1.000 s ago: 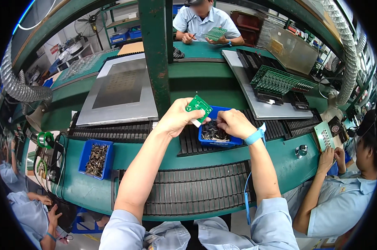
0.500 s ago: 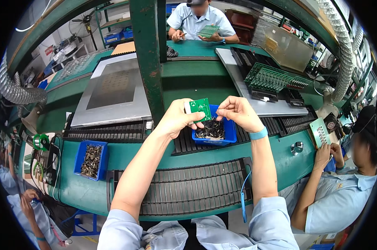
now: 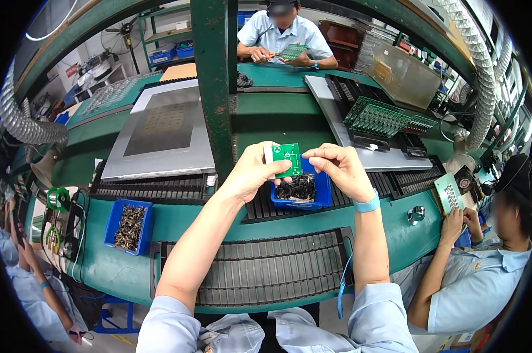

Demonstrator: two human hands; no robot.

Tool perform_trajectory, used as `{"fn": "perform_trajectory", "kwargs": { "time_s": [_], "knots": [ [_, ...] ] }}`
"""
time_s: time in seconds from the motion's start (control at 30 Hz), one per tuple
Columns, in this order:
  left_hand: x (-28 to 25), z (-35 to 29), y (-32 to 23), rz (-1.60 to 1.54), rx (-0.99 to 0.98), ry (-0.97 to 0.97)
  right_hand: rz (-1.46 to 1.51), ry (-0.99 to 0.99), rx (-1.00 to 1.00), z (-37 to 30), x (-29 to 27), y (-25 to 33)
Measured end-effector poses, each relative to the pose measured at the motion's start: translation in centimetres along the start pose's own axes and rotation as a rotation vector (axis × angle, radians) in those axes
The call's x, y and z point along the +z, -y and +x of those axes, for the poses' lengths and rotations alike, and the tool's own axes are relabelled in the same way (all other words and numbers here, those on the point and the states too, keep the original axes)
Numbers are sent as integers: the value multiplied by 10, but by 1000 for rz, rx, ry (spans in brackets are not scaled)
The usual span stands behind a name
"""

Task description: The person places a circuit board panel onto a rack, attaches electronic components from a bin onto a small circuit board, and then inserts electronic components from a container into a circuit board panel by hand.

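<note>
In my left hand (image 3: 253,172) is a small green circuit board (image 3: 290,154) with a white strip along its left edge, tilted up above a blue bin (image 3: 323,189). My thumb lies across the board's face. At the board's right edge, my right hand (image 3: 343,169) is closed in a pinch; whatever its fingertips hold is too small to name. Below both hands, many dark small parts with thin leads (image 3: 296,188) fill the bin. A blue band (image 3: 367,203) circles my right wrist.
A second blue bin (image 3: 149,228) of similar parts stands left. The black slotted rack (image 3: 266,265) lies before me. A green post (image 3: 214,88) rises beyond my left hand. A small shiny round container (image 3: 417,215) sits right, near a co-worker (image 3: 477,276); another person (image 3: 284,35) works opposite.
The board has shifted slightly right in my left hand and sits a little lower in view. My right hand's pinch has come to the board's right edge from above the bin.
</note>
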State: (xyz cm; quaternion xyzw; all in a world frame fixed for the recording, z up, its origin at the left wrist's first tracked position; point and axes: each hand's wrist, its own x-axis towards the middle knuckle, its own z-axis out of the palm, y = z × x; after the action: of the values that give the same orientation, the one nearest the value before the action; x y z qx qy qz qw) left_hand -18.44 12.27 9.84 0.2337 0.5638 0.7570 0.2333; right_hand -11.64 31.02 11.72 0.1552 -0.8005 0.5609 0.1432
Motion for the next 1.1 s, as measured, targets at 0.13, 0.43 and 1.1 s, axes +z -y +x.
{"fn": "perform_trajectory", "kwargs": {
  "time_s": [0.13, 0.43, 1.1],
  "knots": [
    [1, -2, -4, 27, 20, 46, 67, -36, 83, -2, 3, 9],
    [-3, -12, -11, -19, 47, 60, 170, 0, 29, -4, 10, 14],
    [3, -46, -16, -36, 141, 30, 230, -54, -5, -16, 42, 31]
  ]
}}
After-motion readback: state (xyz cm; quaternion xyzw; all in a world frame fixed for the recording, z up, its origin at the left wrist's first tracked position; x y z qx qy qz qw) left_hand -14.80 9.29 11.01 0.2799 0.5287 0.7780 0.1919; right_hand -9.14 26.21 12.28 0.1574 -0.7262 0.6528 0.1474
